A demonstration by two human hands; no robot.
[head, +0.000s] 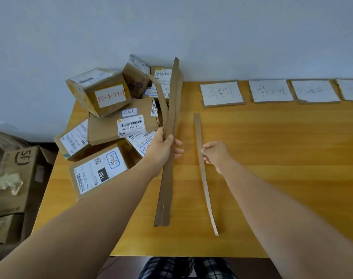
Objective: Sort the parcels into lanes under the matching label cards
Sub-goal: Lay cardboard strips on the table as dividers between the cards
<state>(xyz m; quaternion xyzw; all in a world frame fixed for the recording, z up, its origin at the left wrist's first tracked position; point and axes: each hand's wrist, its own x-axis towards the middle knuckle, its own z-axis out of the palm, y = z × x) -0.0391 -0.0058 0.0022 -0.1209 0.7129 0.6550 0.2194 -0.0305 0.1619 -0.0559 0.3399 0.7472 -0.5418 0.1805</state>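
Presently, at the sorting table (272, 178):
Parcels: a heap of cardboard parcels (111, 121) sat piled at the table's far left corner, none yet in a lane.
Label cards: four handwritten label cards (222, 93) lay in a row along the far edge, the rightmost cut off by the frame.
Left hand: the left hand (164, 143) was closed around a bundle of cardboard strips (167, 158), held raised and nearly lengthwise, their far ends fanning apart over the heap.
Right hand: the right hand (215, 153) pinched a single cardboard strip (202, 170) near its middle; the strip stood on edge on the table, just left of the first card.
Stage, as judged: lane dividers were being laid; sorting had not begun.
Risk, divider: the thin, bowed strip looked likely to tip flat or lie crooked once released, blurring the lane boundary.
Risk, bundle: the loosely fanned strips could slip from the grip, or their far ends could knock the leaning top parcel.
Risk, heap: the parcels overhung the left edge and might slide off if nudged.
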